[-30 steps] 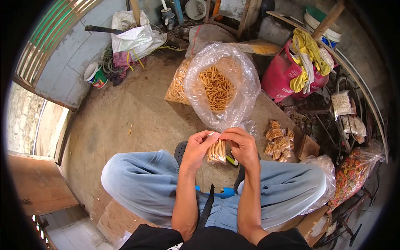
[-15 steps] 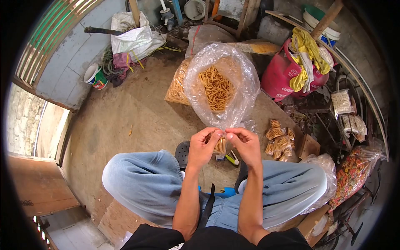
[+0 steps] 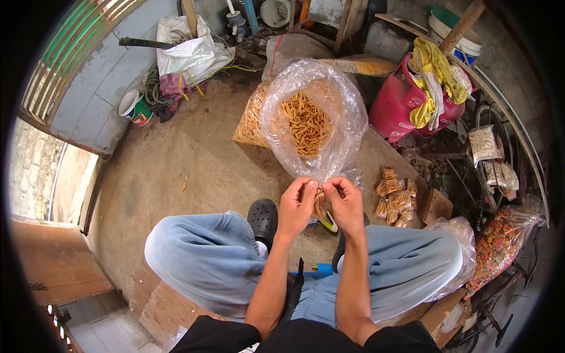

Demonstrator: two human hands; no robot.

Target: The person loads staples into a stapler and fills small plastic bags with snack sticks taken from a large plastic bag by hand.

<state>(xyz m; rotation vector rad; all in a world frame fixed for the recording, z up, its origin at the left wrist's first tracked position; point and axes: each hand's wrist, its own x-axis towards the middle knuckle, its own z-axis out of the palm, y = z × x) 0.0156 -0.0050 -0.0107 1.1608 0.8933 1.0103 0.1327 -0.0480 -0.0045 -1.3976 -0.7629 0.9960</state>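
Between my knees, a small clear plastic bag of snack sticks (image 3: 319, 207) hangs from my fingers. My left hand (image 3: 298, 203) pinches one side of its top edge, and my right hand (image 3: 345, 205) pinches the other side. Both thumbs are close together, and the hands partly hide the bag. Just beyond stands a large open plastic bag (image 3: 350, 126), its mouth folded wide, full of brown snack sticks (image 3: 307, 123). Below the small bag, a green stapler-like tool (image 3: 330, 223) lies on the floor, partly covered by my right hand.
Several filled small packets (image 3: 398, 199) lie in a pile to the right. Pink gas cylinders (image 3: 388, 112) with yellow cloth stand behind them. A bag of colourful wrapped items (image 3: 500, 247) leans at far right. A white sack (image 3: 194, 53) and a small tub (image 3: 135, 107) are at left.
Both hands have shifted slightly right and come closer over the small bag, which now appears more tilted and more hidden. My left arm uncovers more of the dark clog.
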